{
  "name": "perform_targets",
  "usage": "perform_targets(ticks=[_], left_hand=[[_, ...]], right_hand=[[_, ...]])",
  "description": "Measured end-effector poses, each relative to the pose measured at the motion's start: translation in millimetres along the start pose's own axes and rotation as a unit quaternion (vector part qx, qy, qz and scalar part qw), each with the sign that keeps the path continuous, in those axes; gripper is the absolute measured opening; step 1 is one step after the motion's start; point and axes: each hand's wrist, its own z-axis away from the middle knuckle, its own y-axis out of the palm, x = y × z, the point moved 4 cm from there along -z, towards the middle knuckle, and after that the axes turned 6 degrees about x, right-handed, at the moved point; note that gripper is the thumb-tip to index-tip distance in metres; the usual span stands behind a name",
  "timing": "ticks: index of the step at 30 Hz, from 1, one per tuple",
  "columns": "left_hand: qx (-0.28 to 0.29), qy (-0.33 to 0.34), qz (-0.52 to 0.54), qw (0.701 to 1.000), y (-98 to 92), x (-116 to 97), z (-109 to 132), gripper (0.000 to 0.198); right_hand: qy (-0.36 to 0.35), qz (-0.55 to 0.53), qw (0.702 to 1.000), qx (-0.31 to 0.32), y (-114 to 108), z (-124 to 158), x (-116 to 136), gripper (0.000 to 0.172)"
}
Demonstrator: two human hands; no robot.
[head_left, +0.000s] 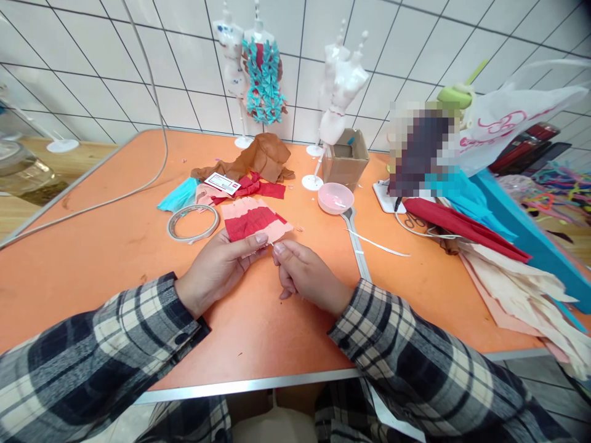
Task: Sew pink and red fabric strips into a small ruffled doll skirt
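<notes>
My left hand (pixel 221 271) is closed on a piece of pink and red crepe paper (pixel 258 221), with the thumb on top along its near edge. Thumb and forefinger of my right hand (pixel 305 271) pinch together at the paper's near right corner. A tiny white bit shows at those fingertips, too small to name. Just beyond my left hand lies a roll of tape (pixel 191 239). Behind the paper are a white card (pixel 222 183), turquoise crepe paper (pixel 179 195), a red strip (pixel 272 189) and crumpled brown crepe paper (pixel 268 159).
White dress forms (pixel 346 80) stand at the back, one in turquoise ruffles (pixel 264 83). A cardboard box (pixel 348 166), pink bowl (pixel 336 200), grey strap-like strip (pixel 357 249) and thin white strip (pixel 383 247) are right of centre. Scissors (pixel 414 221) and folded paper (pixel 512 277) lie farther right.
</notes>
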Motion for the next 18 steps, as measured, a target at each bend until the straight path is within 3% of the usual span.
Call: perform_targets(ticks=[18], left_hand=[[-0.005,-0.005,0.02,1.0,-0.4,0.5,0.0,0.017]], right_hand=[[0.009,0.002,1.0,0.01,0.7,1.1,3.3,0.028]])
